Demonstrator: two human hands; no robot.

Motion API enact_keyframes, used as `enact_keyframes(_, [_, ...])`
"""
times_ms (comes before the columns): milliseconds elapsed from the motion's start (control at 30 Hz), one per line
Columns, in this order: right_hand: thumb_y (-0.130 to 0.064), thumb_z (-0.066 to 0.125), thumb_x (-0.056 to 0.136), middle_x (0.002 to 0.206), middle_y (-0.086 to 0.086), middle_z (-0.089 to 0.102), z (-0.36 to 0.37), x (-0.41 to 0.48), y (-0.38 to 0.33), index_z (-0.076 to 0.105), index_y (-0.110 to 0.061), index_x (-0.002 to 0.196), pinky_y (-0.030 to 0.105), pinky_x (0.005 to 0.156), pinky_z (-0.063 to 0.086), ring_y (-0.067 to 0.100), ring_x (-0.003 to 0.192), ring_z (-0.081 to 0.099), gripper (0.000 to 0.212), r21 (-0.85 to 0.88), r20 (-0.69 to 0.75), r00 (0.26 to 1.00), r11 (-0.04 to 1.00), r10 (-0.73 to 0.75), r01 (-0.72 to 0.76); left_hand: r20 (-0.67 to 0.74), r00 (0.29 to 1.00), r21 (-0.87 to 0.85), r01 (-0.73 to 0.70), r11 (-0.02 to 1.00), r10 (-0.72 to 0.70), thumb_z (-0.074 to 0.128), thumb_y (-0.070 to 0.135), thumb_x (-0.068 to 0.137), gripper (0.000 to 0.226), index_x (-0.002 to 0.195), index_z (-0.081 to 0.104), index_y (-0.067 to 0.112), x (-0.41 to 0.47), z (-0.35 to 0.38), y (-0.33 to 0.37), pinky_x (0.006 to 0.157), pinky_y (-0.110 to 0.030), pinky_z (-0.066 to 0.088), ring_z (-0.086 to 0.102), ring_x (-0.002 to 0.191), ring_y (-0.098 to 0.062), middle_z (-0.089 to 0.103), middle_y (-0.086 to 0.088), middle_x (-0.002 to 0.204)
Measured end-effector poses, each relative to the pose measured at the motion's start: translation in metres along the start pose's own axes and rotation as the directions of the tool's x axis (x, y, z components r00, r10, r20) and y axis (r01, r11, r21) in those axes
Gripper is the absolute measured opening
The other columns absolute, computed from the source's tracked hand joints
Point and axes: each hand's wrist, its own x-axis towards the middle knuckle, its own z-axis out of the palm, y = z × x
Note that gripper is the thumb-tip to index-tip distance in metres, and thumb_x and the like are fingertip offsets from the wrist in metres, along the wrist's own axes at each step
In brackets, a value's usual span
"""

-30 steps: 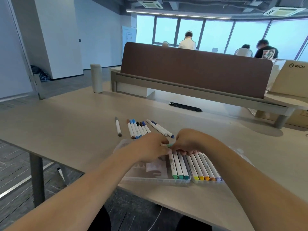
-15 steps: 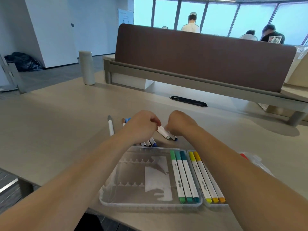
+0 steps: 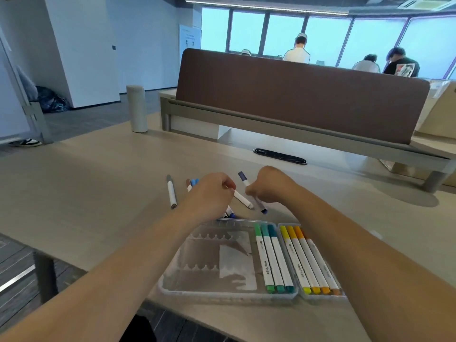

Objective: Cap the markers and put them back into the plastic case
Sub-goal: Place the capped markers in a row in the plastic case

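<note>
Plastic case [image 3: 177, 291] at the desk's [image 3: 86, 193] near edge holds green and yellow markers [image 3: 271, 257]; loose markers [image 3: 171, 191] remain. Your left hand [image 3: 209, 196] grips a white marker [image 3: 243, 199], your right hand [image 3: 270, 188] a navy-capped marker [image 3: 243, 177].

plastic case [image 3: 202, 272]: clear, open | capped markers [image 3: 274, 260]: inside, right | loose markers [image 3: 171, 192]: beyond case

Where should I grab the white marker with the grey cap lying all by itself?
Pinch the white grey-capped marker mid-barrel from above, across its width: it lies flat on the pale wooden table, nothing touching it.
</note>
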Motion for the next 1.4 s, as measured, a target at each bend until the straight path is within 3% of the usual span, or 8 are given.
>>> enact_keyframes(367, [-0.016,0.053,0.079,0.051,0.002,0.044,-0.005,-0.105,0.007,0.051,-0.013,0.055,0.021,0.045,0.023,0.014,0.04,0.031,0.025,0.167,0.391,0.92,0.985,-0.018,-0.052,0.193,0.978,0.226,-0.117,0.967,0.073,0.052,0.017,0.095,0.039,0.133,0.059,0.021,-0.073,-0.002,0.018,0.091,-0.028,0.051,0.062,0.109,-0.018,0.063,-0.001,0.129])
enact_keyframes(467, [-0.019,0.054,0.082,0.058,0.005,0.042,0.001,-0.112,0.011,0.052,-0.012,0.06,0.021,0.044,0.022,0.015,0.043,0.029,0.023,0.153,0.399,0.917,0.987,-0.019,-0.046,0.273,0.956,0.326,-0.195,0.925,0.105,0.048,0.026,0.098,0.036,0.132,0.058,0.029,-0.086,-0.003,0.023,0.068,-0.021,0.052,0.064,0.105,-0.017,0.063,0.003,0.128])
enact_keyframes(567, [-0.027,0.06,0.089,0.056,0.004,0.048,0.002,-0.112,0.014,0.056,-0.011,0.063,0.019,0.041,0.027,0.015,0.041,0.036,0.031,0.111,0.316,0.948,0.994,-0.027,-0.008,0.35,0.928,0.422,-0.278,0.863,0.127,0.041,0.034,0.102,0.033,0.13,0.057,0.026,-0.095,-0.003,0.026,0.049,-0.011,0.025,0.059,0.099,-0.015,0.063,0.005,0.126])
enact_keyframes(767, [-0.038,0.067,0.09,0.05,-0.003,0.046,0.003,-0.112,0.02,0.055,-0.014,0.06,0.017,0.04,0.028,0.011,0.039,0.036,0.04,0.096,0.368,0.928,0.995,-0.054,0.02,0.442,0.88,0.448,-0.385,0.807,0.175,0.05,0.055,0.095,0.036,0.117,0.063,0.03,-0.097,0.002,0.022,0.054,-0.012,0.027,0.053,0.078,-0.003,0.066,0.011,0.113])
enact_keyframes(1033, [-0.033,0.067,0.092,0.053,-0.002,0.055,0.004,-0.108,0.013,0.059,-0.013,0.063,0.022,0.048,0.038,0.013,0.048,0.047,0.036,-0.038,0.374,0.926,0.996,-0.056,0.075,0.487,0.866,0.447,-0.359,0.82,0.114,0.056,0.06,0.088,0.044,0.117,0.067,0.029,-0.086,0.015,0.018,0.07,-0.023,0.041,0.062,0.094,-0.01,0.067,0.01,0.114])
enact_keyframes(1233, [-0.035,0.06,0.094,0.052,-0.002,0.05,-0.003,-0.104,0.015,0.059,-0.012,0.068,0.021,0.045,0.031,0.013,0.044,0.039,0.035,0.002,0.45,0.891,0.998,-0.061,0.067,0.388,0.91,0.343,-0.29,0.894,0.146,0.062,0.049,0.089,0.039,0.119,0.067,0.024,-0.075,0.005,0.012,0.081,-0.03,0.05,0.064,0.098,-0.018,0.069,0.004,0.112])
enact_keyframes(1300, [-0.035,0.058,0.095,0.061,0.001,0.056,-0.003,-0.099,0.013,0.066,-0.01,0.076,0.022,0.049,0.036,0.013,0.049,0.045,0.032,-0.027,0.368,0.927,0.996,-0.072,0.088,0.253,0.952,0.219,-0.231,0.948,0.173,0.06,0.043,0.092,0.038,0.123,0.067,0.022,-0.069,-0.002,0.005,0.088,-0.03,0.051,0.064,0.099,-0.012,0.069,0.004,0.119])
enact_keyframes(1400, [-0.035,0.06,0.096,0.073,0.006,0.063,0.008,-0.078,0.003,0.068,-0.005,0.087,0.025,0.055,0.044,0.015,0.059,0.055,0.033,-0.061,0.147,0.983,0.991,-0.109,0.119,0.091,0.981,0.134,-0.18,0.974,0.169,0.056,0.03,0.096,0.022,0.104,0.073,0.018,-0.057,-0.015,-0.002,0.068,-0.023,0.046,0.063,0.082,-0.009,0.071,0.003,0.098])
